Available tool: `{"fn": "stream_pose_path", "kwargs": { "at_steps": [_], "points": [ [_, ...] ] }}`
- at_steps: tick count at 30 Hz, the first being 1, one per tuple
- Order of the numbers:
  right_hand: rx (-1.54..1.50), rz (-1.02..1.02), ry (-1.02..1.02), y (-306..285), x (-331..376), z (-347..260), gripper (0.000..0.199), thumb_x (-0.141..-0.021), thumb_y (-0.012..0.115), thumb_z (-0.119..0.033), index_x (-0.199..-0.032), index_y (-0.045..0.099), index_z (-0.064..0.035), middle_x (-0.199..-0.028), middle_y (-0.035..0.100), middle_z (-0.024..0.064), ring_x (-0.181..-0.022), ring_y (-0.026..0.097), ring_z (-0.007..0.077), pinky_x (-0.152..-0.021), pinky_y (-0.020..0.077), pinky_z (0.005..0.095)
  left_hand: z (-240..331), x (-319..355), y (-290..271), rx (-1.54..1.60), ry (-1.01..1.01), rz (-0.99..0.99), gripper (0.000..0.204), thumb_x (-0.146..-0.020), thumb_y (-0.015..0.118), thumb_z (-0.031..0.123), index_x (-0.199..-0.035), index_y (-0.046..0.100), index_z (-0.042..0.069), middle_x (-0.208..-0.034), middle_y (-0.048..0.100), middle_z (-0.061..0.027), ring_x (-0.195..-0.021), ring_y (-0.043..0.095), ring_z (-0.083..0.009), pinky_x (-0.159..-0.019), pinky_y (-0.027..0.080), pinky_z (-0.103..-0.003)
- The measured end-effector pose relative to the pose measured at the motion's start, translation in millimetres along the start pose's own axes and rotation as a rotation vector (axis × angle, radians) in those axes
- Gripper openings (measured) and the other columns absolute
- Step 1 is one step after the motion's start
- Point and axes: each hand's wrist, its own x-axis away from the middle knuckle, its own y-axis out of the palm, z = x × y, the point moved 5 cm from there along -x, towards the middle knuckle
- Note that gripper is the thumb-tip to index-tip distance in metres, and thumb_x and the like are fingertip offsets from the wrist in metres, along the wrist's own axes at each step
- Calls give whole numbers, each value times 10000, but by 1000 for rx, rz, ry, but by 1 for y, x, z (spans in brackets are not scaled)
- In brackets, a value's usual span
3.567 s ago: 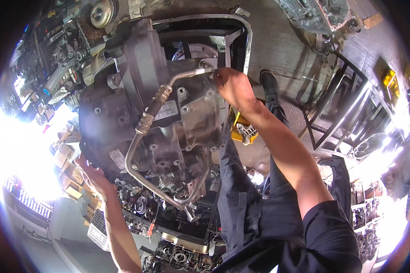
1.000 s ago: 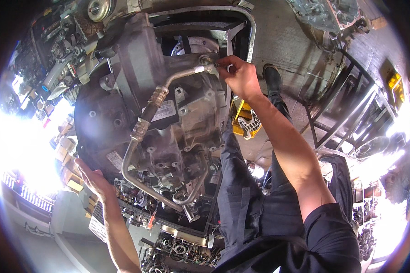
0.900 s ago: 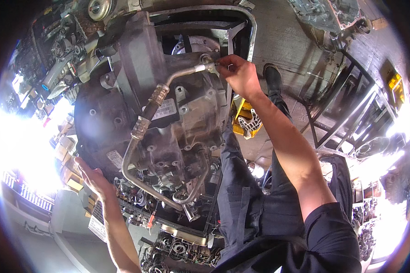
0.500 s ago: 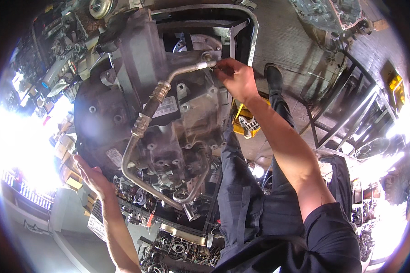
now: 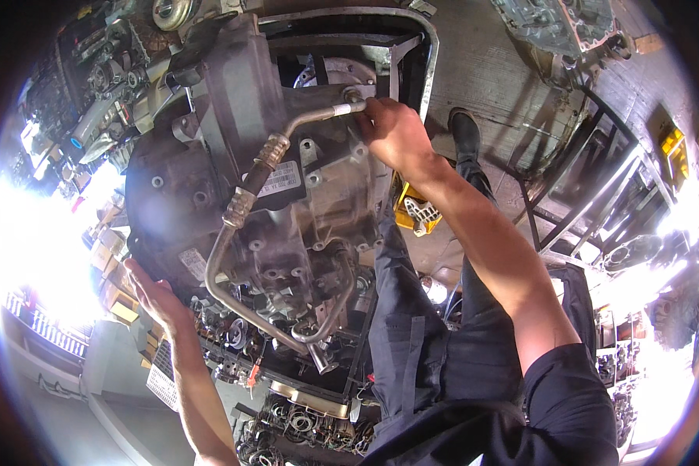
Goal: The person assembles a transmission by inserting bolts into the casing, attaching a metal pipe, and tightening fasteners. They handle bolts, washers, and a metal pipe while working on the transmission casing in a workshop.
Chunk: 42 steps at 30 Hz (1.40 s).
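Right hand (image 5: 396,136) barely shifted, fingers still closed around the bent metal pipe (image 5: 237,213) at its top end. Left hand (image 5: 154,293) flat, open, against the grey cast gearbox (image 5: 210,179). White rectangular label (image 5: 276,180) under the pipe.

Surroundings of the work area. A yellow plastic object (image 5: 412,211) lies on the concrete floor (image 5: 489,70), just beside the person's dark trouser leg (image 5: 412,342), with a black shoe (image 5: 466,132) beyond it. A dark metal frame (image 5: 575,210) of angled bars stands to the right, near a grey cast housing (image 5: 559,27) at the upper edge. Below, a tray of valve-body parts (image 5: 295,419) with small round components sits next to a white perforated crate (image 5: 163,377). At upper left, assorted metal parts (image 5: 109,78) and a pulley (image 5: 171,12) crowd a shelf; cardboard boxes (image 5: 109,264) stand in glare.
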Motion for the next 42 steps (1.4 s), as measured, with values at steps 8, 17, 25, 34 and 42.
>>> {"fn": "stream_pose_path", "kwargs": {
  "at_steps": [8, 17, 25, 34, 42],
  "points": [
    [73, -152, 50, 0, -3, 0, 236, -947, 580, -243, -1041, 630, -32, -973, 702, 229, -887, 698, 431, -777, 573, 513, 4, 6, 1, -43, -51, -27, 771, -1015, 487, 657, -1470, 532, 36, -1049, 540, 17, -701, 339, -60, -610, 308, -251],
    [95, -268, 94, 8, -10, 10, 312, -941, 542, -317, -1009, 698, -55, -908, 725, 224, -883, 700, 438, -783, 574, 514, -1, -4, 1, -77, -26, -42, 801, -1020, 454, 667, -1542, 454, 60, -1459, 525, -35, -962, 484, -137, -816, 387, -292],
    [-87, -45, 155, 9, -5, 19, 319, -960, 554, -306, -945, 664, -7, -913, 705, 252, -889, 678, 470, -779, 548, 532, 0, -4, 1, -17, -21, -66, 854, -1004, 459, 690, -1583, 368, 69, -1571, 408, -119, -1443, 390, -280, -1194, 258, -506],
    [-7, -180, 243, 7, -4, 20, 314, -964, 563, -312, -969, 666, -15, -947, 709, 230, -899, 683, 450, -773, 553, 503, -1, -6, 3, 40, 43, 68, 674, -1002, 539, 635, -1388, 609, 87, -803, 416, 64, -620, 297, -46, -565, 249, -232],
    [78, -214, 87, 7, -14, 7, 313, -982, 516, -291, -954, 685, -28, -968, 706, 231, -922, 685, 443, -808, 559, 514, 12, 4, 11, -6, 14, -122, 780, -1013, 472, 658, -1548, 429, 91, -1398, 511, -53, -1179, 430, -179, -1003, 282, -419]
  ]
}}
